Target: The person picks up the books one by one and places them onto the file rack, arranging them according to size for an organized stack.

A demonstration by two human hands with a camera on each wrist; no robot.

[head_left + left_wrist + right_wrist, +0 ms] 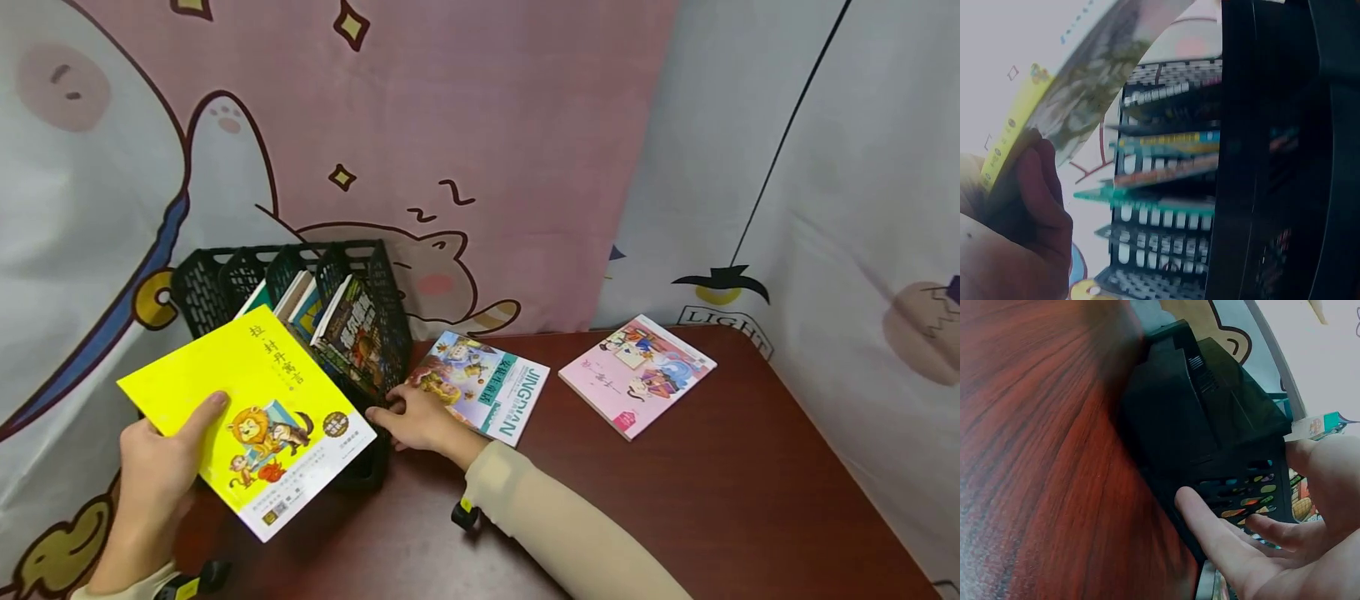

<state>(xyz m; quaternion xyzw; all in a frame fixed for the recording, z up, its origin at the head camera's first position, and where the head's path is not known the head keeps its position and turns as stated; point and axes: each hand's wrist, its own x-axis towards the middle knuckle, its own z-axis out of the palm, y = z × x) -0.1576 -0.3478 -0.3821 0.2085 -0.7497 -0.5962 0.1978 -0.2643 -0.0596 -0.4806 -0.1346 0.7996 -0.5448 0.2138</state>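
In the head view my left hand (168, 458) grips a yellow picture-covered book (247, 358), thumb across its cover, raised in front of the black book rack (401, 325). The left wrist view shows fingers (1041, 181) curled under the book's edge. My right hand (420, 421) holds the rack's right side, low at the front. In the right wrist view its fingers (1222, 544) lie along the perforated side wall, with the thumb at the edge. Several books (352, 325) stand leaning in the rack's slots, partly hidden behind the yellow book.
Beside the rack, partly behind my right forearm, lies a blue and white book (480, 375). Farther right a pink book (637, 371) lies flat on the dark red wooden table (712, 483). A printed cloth (510, 125) hangs behind the table.
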